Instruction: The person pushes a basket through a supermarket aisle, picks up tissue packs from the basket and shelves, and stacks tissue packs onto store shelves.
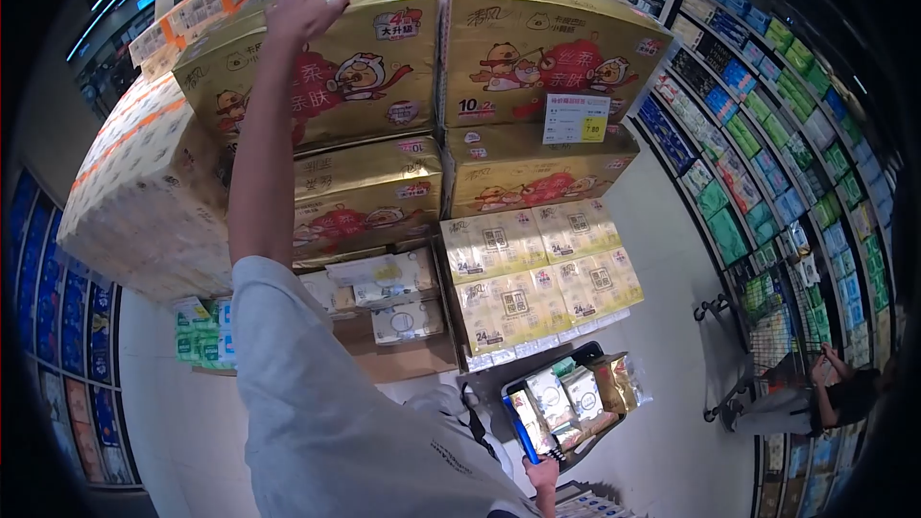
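My left hand [305, 10] reaches up with fingers spread over the top edge of a large gold tissue pack [384, 48] in the upper stack. Whether the fingertips press on the pack cannot be made out. Beside it stands a matching gold tissue pack [547, 29] with a price sign [576, 119] on its front. Low down, my right hand [542, 473] is closed around the blue handle of a shopping basket [513, 387]. Inside the basket lie white tissue packs [550, 393] and a shiny gold packet [614, 379].
Cream tissue multipacks [513, 302] are stacked below the gold ones. A wrapped bale [144, 187] stands at the left. Across the aisle to the right, another person [815, 403] stands by a shopping cart [772, 336], in front of long stocked shelves [767, 134].
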Demonstrator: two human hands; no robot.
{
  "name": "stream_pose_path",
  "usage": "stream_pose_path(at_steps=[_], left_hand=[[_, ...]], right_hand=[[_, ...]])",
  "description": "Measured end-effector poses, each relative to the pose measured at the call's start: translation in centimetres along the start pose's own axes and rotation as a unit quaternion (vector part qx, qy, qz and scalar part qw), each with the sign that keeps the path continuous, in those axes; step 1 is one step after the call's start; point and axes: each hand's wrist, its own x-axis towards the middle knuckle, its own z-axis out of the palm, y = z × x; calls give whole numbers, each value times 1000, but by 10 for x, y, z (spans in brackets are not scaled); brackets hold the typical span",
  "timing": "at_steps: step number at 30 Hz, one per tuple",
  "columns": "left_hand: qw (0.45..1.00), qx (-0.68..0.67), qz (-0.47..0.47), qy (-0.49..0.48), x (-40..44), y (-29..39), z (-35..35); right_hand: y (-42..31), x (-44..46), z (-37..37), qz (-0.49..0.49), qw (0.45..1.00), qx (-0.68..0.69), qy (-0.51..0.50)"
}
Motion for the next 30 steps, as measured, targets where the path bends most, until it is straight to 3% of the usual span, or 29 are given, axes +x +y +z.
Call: stream_pose_path(at_steps=[2, 6, 8, 9, 11, 15, 18, 19, 20, 21, 24, 26, 27, 29, 30], left_hand=[[995, -23, 89, -27, -4, -5, -2], [992, -40, 81, -85, -47, 0, -40], [981, 17, 192, -9, -85, -5, -60], [981, 18, 193, -8, -101, -8, -69], [958, -47, 273, 72, -134, -15, -84], [947, -113, 270, 130, -212, -19, -92], [940, -115, 262, 185, -274, -34, -60], [934, -103, 268, 212, -289, -40, -56], [936, -102, 262, 211, -300, -44, -57], [931, -127, 262, 220, -309, -48, -60], [924, -145, 257, 244, -315, -61, -77], [911, -190, 235, 281, -313, -65, -98], [911, -186, 231, 285, -310, -66, -113], [877, -327, 121, 331, -304, -65, -140], [875, -325, 122, 337, -301, -68, -145]], right_hand=[[9, 7, 7, -3, 1000, -13, -2], [17, 7, 8, -22, 1000, 8, 8], [19, 8, 7, -46, 999, -15, 24], [2, 0, -3, -26, 1000, 3, 5], [4, 2, -1, -11, 999, 28, -27], [-5, 7, -15, -9, 988, 109, -112], [-20, 29, -45, 11, 950, 15, -311], [-80, 12, -88, 9, 951, -37, -306], [-71, 35, -91, -41, 958, -59, -277], [-112, 32, -121, -77, 958, -80, -264], [-194, 40, -175, -194, 970, 3, -144], [-227, 57, -186, -276, 946, 126, -117], [-246, 60, -190, -279, 934, 179, -134], [-290, 48, -198, -287, 897, 270, -202], [-311, 41, -199, -292, 881, 297, -225]])
